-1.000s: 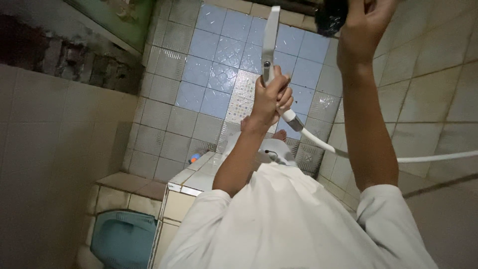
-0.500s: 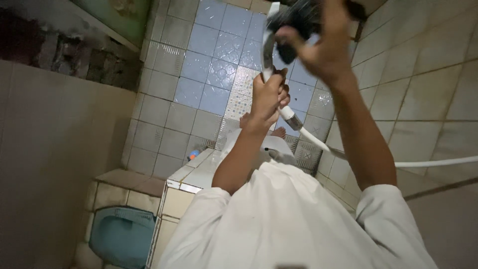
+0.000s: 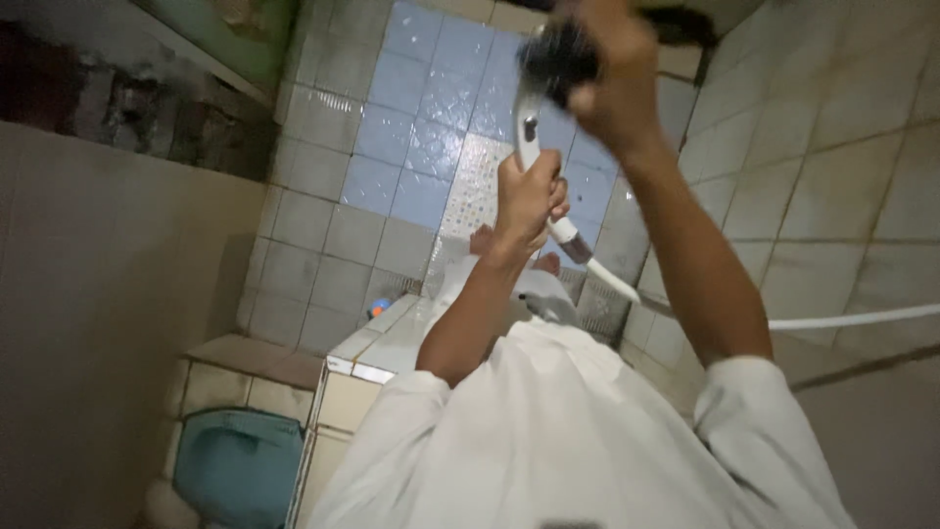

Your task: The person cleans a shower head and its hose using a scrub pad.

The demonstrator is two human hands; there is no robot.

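Observation:
My left hand (image 3: 530, 201) is shut around the handle of a white hand shower (image 3: 530, 127), held up in front of me with its head toward the top of the view. A white hose (image 3: 842, 318) runs from the handle off to the right wall. My right hand (image 3: 612, 83) is raised above it, gripping a dark brush (image 3: 558, 54) pressed against the shower head. I wear a white shirt, and my feet show far below on the tiles.
A blue and white tiled floor (image 3: 431, 98) lies below. A tiled ledge (image 3: 377, 348) and a blue squat toilet basin (image 3: 240, 460) sit at lower left. A small blue and orange object (image 3: 378, 308) lies on the floor. Beige tiled walls close in on both sides.
My right hand came down from the top right with the dark brush and now holds it against the shower head. My left hand stayed nearly still.

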